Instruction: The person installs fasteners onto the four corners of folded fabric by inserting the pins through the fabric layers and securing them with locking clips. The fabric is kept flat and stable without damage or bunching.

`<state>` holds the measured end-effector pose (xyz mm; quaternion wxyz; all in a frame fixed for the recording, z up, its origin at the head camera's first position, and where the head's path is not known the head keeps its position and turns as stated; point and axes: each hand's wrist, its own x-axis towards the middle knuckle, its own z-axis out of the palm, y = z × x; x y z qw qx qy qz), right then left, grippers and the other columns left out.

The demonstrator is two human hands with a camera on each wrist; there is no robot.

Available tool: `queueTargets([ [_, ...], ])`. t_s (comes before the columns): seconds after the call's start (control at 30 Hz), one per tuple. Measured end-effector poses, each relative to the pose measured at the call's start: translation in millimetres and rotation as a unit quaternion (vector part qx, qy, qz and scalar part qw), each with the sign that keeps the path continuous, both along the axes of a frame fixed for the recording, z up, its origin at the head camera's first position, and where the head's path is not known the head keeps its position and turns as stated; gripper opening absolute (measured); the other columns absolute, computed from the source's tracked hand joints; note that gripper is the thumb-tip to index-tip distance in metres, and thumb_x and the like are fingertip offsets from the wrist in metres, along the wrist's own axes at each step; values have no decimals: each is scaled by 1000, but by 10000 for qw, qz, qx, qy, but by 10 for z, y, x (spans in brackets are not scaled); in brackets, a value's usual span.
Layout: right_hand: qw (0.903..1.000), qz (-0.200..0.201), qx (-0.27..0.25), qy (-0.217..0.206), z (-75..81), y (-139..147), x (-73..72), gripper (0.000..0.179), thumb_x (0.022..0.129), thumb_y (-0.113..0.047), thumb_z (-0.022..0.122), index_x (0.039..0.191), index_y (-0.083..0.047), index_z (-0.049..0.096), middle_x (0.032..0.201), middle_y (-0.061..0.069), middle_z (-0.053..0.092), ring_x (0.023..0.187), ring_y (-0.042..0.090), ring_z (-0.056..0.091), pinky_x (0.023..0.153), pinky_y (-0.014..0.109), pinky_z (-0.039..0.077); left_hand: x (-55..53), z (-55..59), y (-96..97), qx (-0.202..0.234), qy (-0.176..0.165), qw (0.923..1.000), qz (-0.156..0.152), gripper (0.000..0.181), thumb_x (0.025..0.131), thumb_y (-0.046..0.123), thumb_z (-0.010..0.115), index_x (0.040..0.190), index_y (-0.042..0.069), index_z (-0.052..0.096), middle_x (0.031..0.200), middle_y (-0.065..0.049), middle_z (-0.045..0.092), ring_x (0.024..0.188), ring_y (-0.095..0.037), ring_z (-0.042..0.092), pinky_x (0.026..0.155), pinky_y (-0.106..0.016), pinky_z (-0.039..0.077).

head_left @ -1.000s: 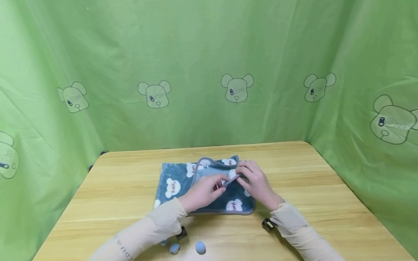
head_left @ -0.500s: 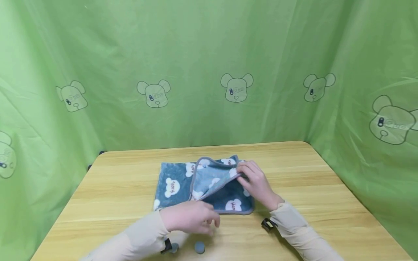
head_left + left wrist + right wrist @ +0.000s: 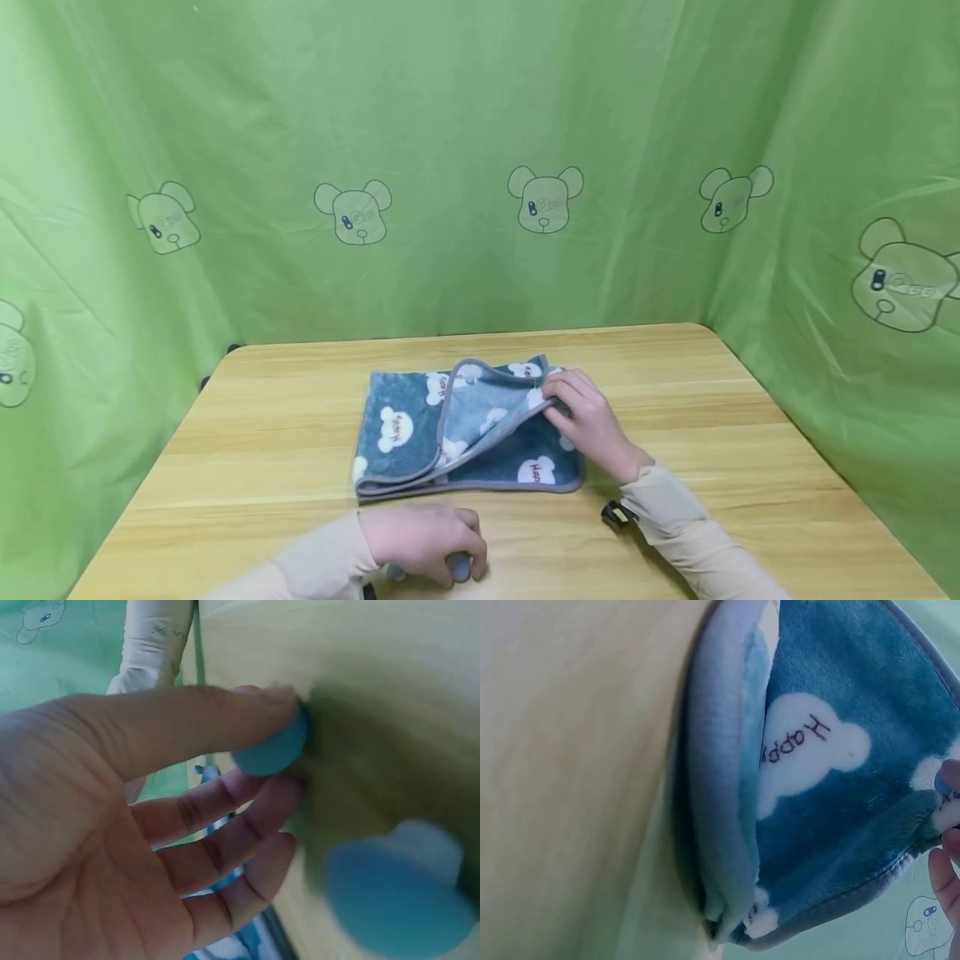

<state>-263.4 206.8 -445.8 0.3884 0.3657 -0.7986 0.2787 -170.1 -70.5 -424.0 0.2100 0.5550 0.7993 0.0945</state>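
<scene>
In the left wrist view, my left hand (image 3: 150, 787) pinches a blue dome-capped piece (image 3: 271, 754) between thumb and fingers, low over the table. Beside it lies a second, similar piece (image 3: 397, 907) with a blue dome and a white underside; in the head view it peeks out by the left hand (image 3: 423, 537). My right hand (image 3: 592, 421) grips the grey-bound edge of a folded teal blanket (image 3: 487, 475), printed with white bear heads and lettering. This edge is raised, so the upper layer gapes. A small blue piece (image 3: 940, 782) shows on the blanket near the right fingertips.
The wooden table (image 3: 712, 433) carries everything. Green curtains (image 3: 450, 275) with bear-head prints enclose its back and sides. Black bands (image 3: 617, 517) are worn at the wrists.
My left hand has let go of the blanket edge, moved down toward the table's front and taken hold of a blue dome-capped piece. My right hand stays on the blanket.
</scene>
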Motion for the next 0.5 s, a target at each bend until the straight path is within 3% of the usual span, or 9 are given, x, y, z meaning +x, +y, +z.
queueTargets([
  [0.17, 9998, 43, 62, -162, -3, 13, 2, 19, 72, 4, 73, 86, -6, 66, 96, 7, 67, 93, 20, 58, 94, 13, 44, 16, -60, 25, 78, 117, 9999, 62, 24, 79, 9, 74, 98, 23, 68, 92, 12, 57, 79, 5, 47, 72, -5, 38],
  [0.3, 9997, 82, 92, -223, 0, 15, 8, 18, 73, 3, 72, 87, -6, 65, 96, 10, 67, 93, 21, 58, 96, 11, 41, 13, -84, 42, 239, 402, 9989, 75, 21, 80, 11, 74, 96, 22, 67, 87, 11, 58, 76, 4, 45, 70, -4, 36],
  [0.5, 9997, 113, 127, -192, -2, 14, 9, 21, 71, 6, 73, 86, -6, 65, 96, 10, 66, 93, 20, 57, 97, 12, 40, -20, -48, 61, 526, 655, 9964, 77, 19, 86, 17, 72, 102, 23, 66, 93, 12, 63, 81, 6, 51, 72, -2, 38],
])
